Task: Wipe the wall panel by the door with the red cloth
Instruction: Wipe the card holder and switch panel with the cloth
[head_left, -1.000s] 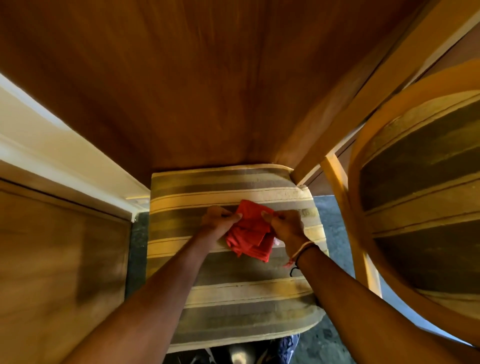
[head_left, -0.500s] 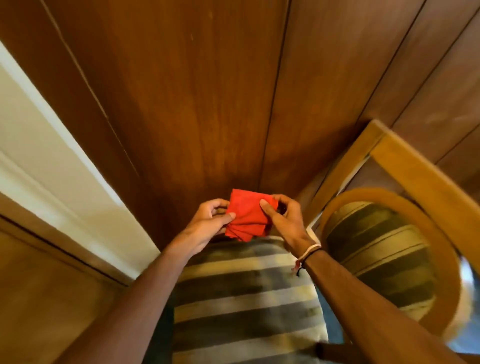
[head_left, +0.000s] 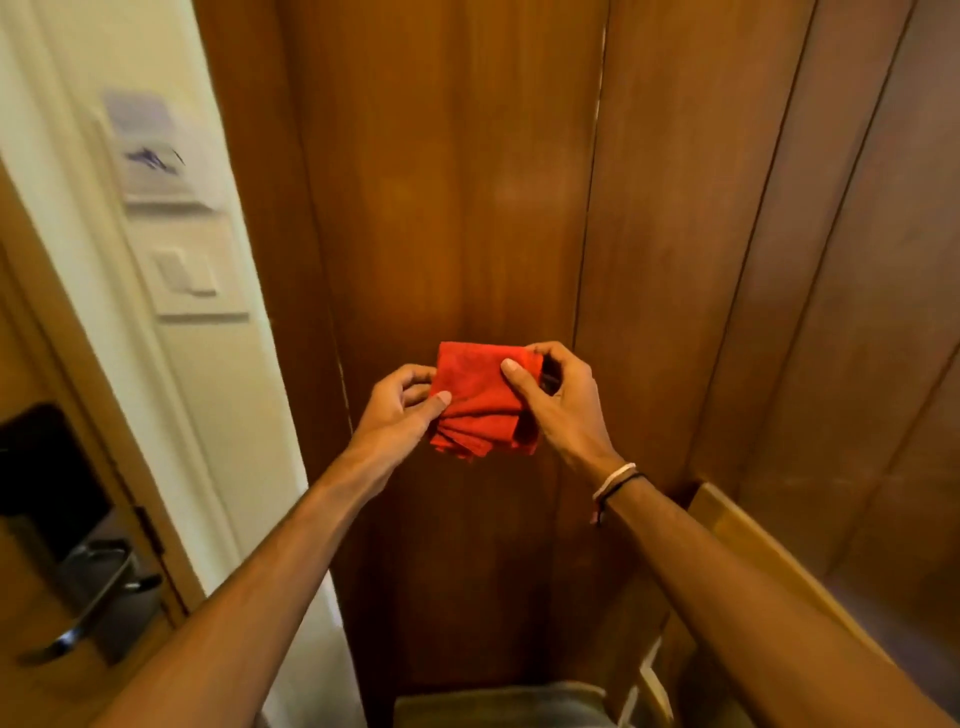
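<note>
Both the left hand (head_left: 402, 402) and right hand (head_left: 563, 400) pinch the folded red cloth (head_left: 480, 402) before the brown wooden wall panel (head_left: 452, 208); its loose lower layers could unfold mid-wipe.

Cloth (head_left: 480, 400) between left hand (head_left: 397, 415) and right hand (head_left: 566, 400), before wall panel (head_left: 447, 208). Left of panel: switch plate (head_left: 195, 275); farther left, door (head_left: 47, 519) with handle (head_left: 88, 597). Cushion (head_left: 498, 704) below, chair frame (head_left: 753, 551) at right.
</note>
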